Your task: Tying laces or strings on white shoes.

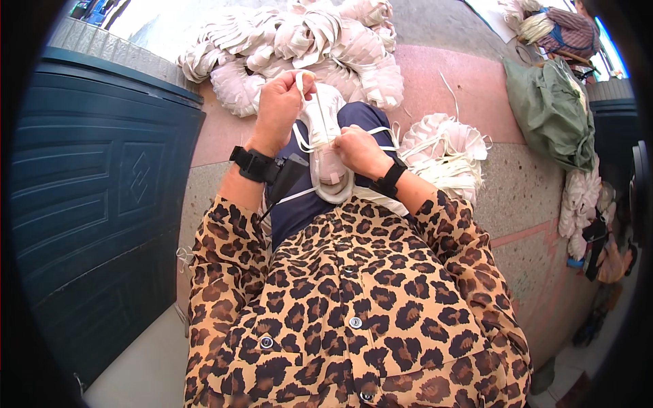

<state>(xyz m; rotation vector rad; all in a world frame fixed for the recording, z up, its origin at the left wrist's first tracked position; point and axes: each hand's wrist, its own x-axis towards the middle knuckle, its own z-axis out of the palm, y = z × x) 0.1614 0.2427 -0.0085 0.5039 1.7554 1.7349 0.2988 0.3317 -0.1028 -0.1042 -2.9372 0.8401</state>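
Observation:
A pale pinkish-white shoe upper [331, 168] lies lengthwise on my lap, its rounded heel collar toward my body. My left hand [277, 107] is raised at its left side, fingers pinched on a flat white shoelace [299, 83] that loops down toward the upper. Over the middle of the upper, my right hand [360, 151] is closed, with its fingertips at the lacing area beside a strand of lace. What exactly those fingertips grip is partly hidden. Loose lace ends trail across my dark blue trousers on both sides.
A large heap of similar shoe uppers [306, 41] lies on the floor ahead. More uppers [445, 134] and a bundle of white laces [452, 171] sit to my right. Dark teal door panels [95, 149] stand at left. A green sack [549, 112] and another person [568, 32] are at far right.

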